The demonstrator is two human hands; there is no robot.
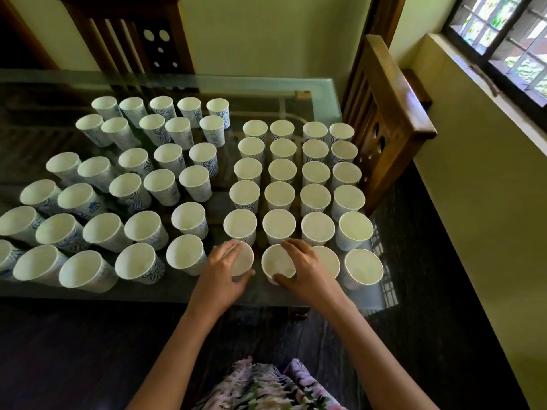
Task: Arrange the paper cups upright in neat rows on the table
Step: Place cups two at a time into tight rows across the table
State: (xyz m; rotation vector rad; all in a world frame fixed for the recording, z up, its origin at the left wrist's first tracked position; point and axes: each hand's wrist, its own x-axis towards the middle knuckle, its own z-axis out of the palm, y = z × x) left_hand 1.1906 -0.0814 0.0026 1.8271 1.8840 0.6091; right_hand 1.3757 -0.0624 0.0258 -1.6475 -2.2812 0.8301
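The left grip is curled round the first cup, with its fingers over the far rim and its thumb on the near side. The right grip holds the second cup the same way, fingers on the far rim and thumb hooked at the near rim. Both cups stand upright, mouths up, side by side and apart, in the row nearest the front edge of the glass worktop.

Just right of the second cup stands the third cup, partly hidden under the right grip. Beyond it the corner cup sits close to the worktop's right edge, near the front right corner.

These four form the front row of the right block of cups, four across in straight rows that run toward the far edge. The left group of cups covers the rest of the worktop in looser, less even rows, reaching the left limit of the view.

A narrow bare lane runs between the two sets from front to back. Bare glass also shows as a strip along the front edge, a band along the far edge, and at the far right corner.

One wooden chair stands at the far edge and another chair against the right edge.
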